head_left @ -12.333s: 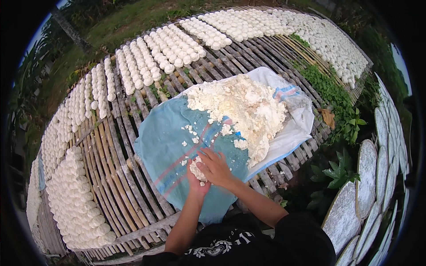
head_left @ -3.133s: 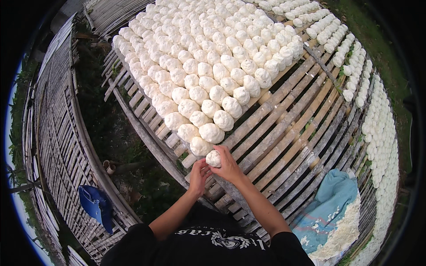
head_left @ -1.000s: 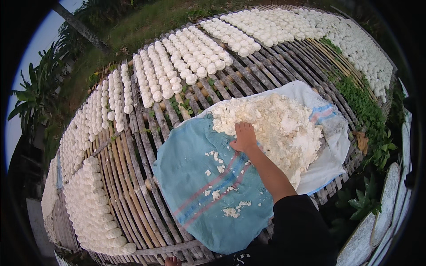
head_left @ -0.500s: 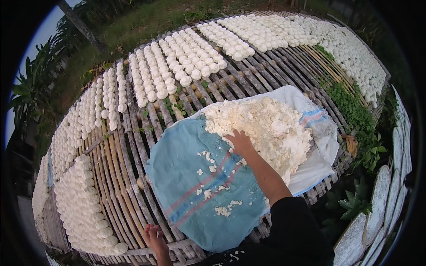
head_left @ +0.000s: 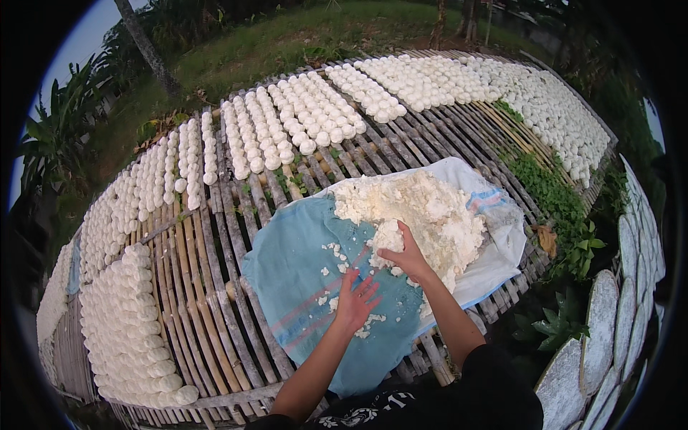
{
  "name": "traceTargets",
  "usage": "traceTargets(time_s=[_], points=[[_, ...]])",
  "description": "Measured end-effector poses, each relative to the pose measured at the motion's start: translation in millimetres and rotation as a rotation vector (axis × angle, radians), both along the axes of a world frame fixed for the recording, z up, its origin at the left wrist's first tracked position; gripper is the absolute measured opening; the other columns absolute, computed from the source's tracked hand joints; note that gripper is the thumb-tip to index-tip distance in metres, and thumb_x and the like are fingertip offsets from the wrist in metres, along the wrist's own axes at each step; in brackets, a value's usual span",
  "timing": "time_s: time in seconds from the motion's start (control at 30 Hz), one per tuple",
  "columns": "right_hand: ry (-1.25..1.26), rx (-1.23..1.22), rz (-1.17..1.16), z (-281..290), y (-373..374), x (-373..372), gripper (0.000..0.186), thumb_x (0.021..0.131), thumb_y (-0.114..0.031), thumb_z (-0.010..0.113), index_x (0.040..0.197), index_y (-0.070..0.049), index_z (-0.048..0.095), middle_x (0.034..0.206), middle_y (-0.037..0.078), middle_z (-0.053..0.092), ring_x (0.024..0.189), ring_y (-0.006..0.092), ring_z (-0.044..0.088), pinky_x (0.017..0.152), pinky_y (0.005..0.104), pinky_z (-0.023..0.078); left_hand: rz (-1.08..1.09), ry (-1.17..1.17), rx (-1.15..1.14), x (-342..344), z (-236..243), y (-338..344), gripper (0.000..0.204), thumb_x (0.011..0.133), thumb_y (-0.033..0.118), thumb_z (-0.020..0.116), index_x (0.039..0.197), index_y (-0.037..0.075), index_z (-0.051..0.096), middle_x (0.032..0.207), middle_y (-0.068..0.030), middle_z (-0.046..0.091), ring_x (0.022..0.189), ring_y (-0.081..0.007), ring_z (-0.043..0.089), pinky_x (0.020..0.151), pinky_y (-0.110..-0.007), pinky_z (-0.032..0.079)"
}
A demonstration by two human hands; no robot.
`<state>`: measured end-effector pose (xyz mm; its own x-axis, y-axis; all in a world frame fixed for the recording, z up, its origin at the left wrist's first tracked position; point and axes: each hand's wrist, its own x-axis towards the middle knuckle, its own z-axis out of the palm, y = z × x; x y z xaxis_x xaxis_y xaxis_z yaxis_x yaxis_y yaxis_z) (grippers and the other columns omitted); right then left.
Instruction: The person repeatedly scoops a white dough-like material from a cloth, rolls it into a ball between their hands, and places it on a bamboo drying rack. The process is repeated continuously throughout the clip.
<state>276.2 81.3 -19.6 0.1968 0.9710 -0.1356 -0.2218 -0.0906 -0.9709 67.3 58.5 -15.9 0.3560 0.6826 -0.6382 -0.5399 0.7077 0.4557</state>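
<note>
My right hand (head_left: 407, 256) is closed around a clump of white crumbly dough (head_left: 387, 236), held by the near edge of the pile. My left hand (head_left: 354, 301) is open, fingers spread and palm turned toward the clump, with nothing in it. It hovers over the blue-green cloth (head_left: 294, 265), which is striped in pink and blue and dotted with loose crumbs. Beyond my right hand the large crumbly off-white pile (head_left: 437, 215) lies across the cloth and a white woven sack (head_left: 494, 247).
The bamboo-slat platform (head_left: 197, 287) carries long rows of white rounded lumps (head_left: 258, 136) at the back, with a tighter block of lumps (head_left: 125, 330) at the left. Green plants (head_left: 548, 193) grow through the slats at the right. Pale oval boards (head_left: 598, 330) lean beside the platform.
My right hand has come away from the pile with a clump of dough in it. My left hand has moved up and right from the platform's near edge to over the cloth.
</note>
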Motion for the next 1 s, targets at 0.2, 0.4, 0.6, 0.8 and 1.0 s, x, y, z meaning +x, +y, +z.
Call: traceTargets(time_s=[0.2, 0.4, 0.6, 0.8, 1.0], points=[[-1.277, 0.124, 0.205, 51, -105, -75, 0.107, 0.08, -0.047, 0.089, 0.166, -0.012, 0.035, 0.167, 0.019, 0.03, 0.153, 0.0323, 0.034, 0.121, 0.0511, 0.034, -0.082, -0.234, 0.143, -17, 18, -24, 0.044, 0.111, 0.049, 0.049, 0.134, 0.014, 0.061, 0.133, -0.0121, 0.069, 0.124, -0.0296, 0.067, 0.108, -0.048, 0.054], [-0.248, 0.254, -0.068, 24, -115, -125, 0.065, 0.096, -0.026, 0.076, 0.154, -0.006, 0.054, 0.141, 0.015, 0.062, 0.133, 0.0252, 0.057, 0.112, 0.0379, 0.043, 0.002, -0.285, 0.242, -34, 1, -63, 0.035, 0.11, 0.043, 0.054, 0.129, 0.013, 0.059, 0.122, -0.0061, 0.068, 0.114, -0.0237, 0.068, 0.098, -0.04, 0.057], [-0.539, 0.256, -0.307, 11, -137, -159, 0.043, 0.086, -0.017, 0.085, 0.123, 0.001, 0.072, 0.115, 0.017, 0.071, 0.104, 0.029, 0.072, 0.09, 0.0378, 0.057, 0.126, -0.032, 0.282, -24, 1, -85, 0.05, 0.112, 0.052, 0.046, 0.148, 0.017, 0.049, 0.134, -0.0066, 0.061, 0.123, -0.0223, 0.063, 0.101, -0.039, 0.053], [-0.635, 0.373, -0.173, 20, -157, -161, 0.053, 0.085, -0.02, 0.085, 0.133, -0.003, 0.071, 0.127, 0.021, 0.067, 0.113, 0.037, 0.068, 0.096, 0.0428, 0.055, 0.099, -0.146, 0.1, -52, 7, -92, 0.052, 0.112, 0.055, 0.043, 0.152, 0.022, 0.048, 0.145, -0.0049, 0.058, 0.13, -0.0233, 0.059, 0.109, -0.043, 0.05], [-0.59, 0.345, -0.159, 20, -159, -150, 0.058, 0.085, -0.022, 0.086, 0.138, -0.004, 0.069, 0.133, 0.022, 0.065, 0.121, 0.0363, 0.065, 0.1, 0.0417, 0.054, -0.002, -0.156, 0.236, -43, 3, -101, 0.054, 0.113, 0.055, 0.042, 0.154, 0.02, 0.049, 0.145, -0.0061, 0.059, 0.131, -0.0245, 0.06, 0.109, -0.043, 0.051]])
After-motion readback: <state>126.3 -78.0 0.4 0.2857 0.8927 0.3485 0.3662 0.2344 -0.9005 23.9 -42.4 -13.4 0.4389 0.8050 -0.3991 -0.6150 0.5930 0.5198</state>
